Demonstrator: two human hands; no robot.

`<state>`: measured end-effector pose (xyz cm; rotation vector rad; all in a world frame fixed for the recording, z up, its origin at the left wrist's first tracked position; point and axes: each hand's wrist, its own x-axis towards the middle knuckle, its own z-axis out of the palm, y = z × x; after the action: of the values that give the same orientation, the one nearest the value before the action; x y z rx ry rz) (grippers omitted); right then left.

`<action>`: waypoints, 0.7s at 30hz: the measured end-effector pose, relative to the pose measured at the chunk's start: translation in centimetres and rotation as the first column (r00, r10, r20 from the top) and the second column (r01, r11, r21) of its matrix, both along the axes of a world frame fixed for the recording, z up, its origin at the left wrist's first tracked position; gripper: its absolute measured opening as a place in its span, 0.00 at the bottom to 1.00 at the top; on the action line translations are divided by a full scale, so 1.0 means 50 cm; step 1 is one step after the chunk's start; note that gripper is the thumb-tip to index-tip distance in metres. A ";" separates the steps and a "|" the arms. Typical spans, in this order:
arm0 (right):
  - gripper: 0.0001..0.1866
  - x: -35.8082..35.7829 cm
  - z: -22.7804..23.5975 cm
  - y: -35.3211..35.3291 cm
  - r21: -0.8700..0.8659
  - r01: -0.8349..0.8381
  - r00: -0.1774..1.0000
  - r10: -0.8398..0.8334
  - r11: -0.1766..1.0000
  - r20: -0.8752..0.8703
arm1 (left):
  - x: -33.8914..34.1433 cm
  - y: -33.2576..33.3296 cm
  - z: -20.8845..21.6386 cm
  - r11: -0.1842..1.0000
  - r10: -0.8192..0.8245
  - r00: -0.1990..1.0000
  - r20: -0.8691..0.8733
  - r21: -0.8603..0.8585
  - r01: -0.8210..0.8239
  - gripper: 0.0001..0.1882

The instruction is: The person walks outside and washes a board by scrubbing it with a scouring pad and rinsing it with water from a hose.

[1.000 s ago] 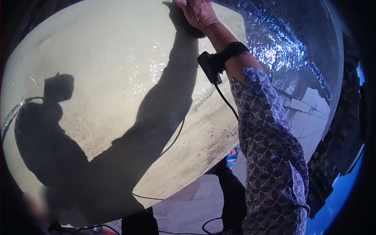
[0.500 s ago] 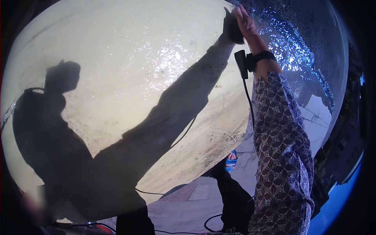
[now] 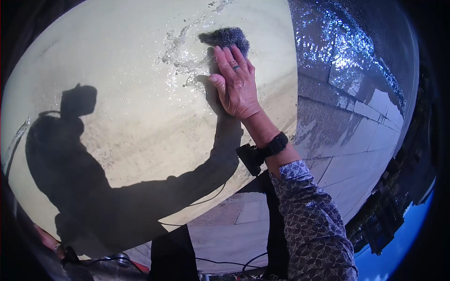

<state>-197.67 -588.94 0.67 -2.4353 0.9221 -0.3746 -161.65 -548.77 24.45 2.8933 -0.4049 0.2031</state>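
One smooth, pale, grit-speckled panel (image 3: 140, 117) fills the left and middle. By its lower left edge, the left hand (image 3: 46, 238) is dim and partly out of sight; I cannot tell how far it is open. Farther right, splashed water (image 3: 176, 44) glistens beside a dark, wiry, ragged pad (image 3: 230, 39). The right hand (image 3: 238, 88) lies flat, fingers straight, thumb spread, its fingertips touching the pad's near edge; the pad lies mostly beyond them. Rightmost, flat rectangular slabs (image 3: 333, 119) look partly wet.
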 end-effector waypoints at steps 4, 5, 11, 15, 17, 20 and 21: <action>0.29 -0.169 -0.139 -0.109 0.075 0.522 0.852 -0.517 0.849 -0.084 | 0.111 0.156 0.199 0.933 0.326 0.916 0.232 0.078 -0.352 0.23; 0.29 -0.178 -0.158 -0.113 0.078 0.530 0.839 -0.509 0.845 -0.192 | 0.121 0.174 0.189 0.922 0.368 0.907 0.202 0.043 -0.384 0.23; 0.29 0.140 0.111 0.172 0.149 -0.094 0.984 0.069 0.984 0.165 | 0.144 0.232 0.234 0.870 0.484 0.857 0.180 0.008 -0.493 0.25; 0.29 -0.023 0.021 0.147 0.126 0.173 0.985 -0.167 0.977 -0.052 | 0.139 0.250 0.224 0.854 0.510 0.845 0.160 0.028 -0.520 0.25; 0.29 -0.188 -0.074 0.073 0.198 0.591 0.806 -0.584 0.782 -0.096 | 0.148 0.265 0.210 0.902 0.432 0.898 0.086 -0.037 -0.431 0.25; 0.30 -0.375 -0.173 0.020 0.095 0.732 0.643 -0.638 0.675 -0.423 | 0.179 0.313 0.198 0.962 0.273 0.952 0.140 -0.040 -0.270 0.25; 0.30 -0.344 -0.171 0.018 0.070 0.708 0.660 -0.624 0.703 -0.418 | 0.191 0.327 0.206 0.964 0.266 0.953 0.144 -0.029 -0.265 0.25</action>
<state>-214.86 -588.03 -7.87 -1.8877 1.9362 -0.0378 -152.09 -532.41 34.78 2.9248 -0.0343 0.4617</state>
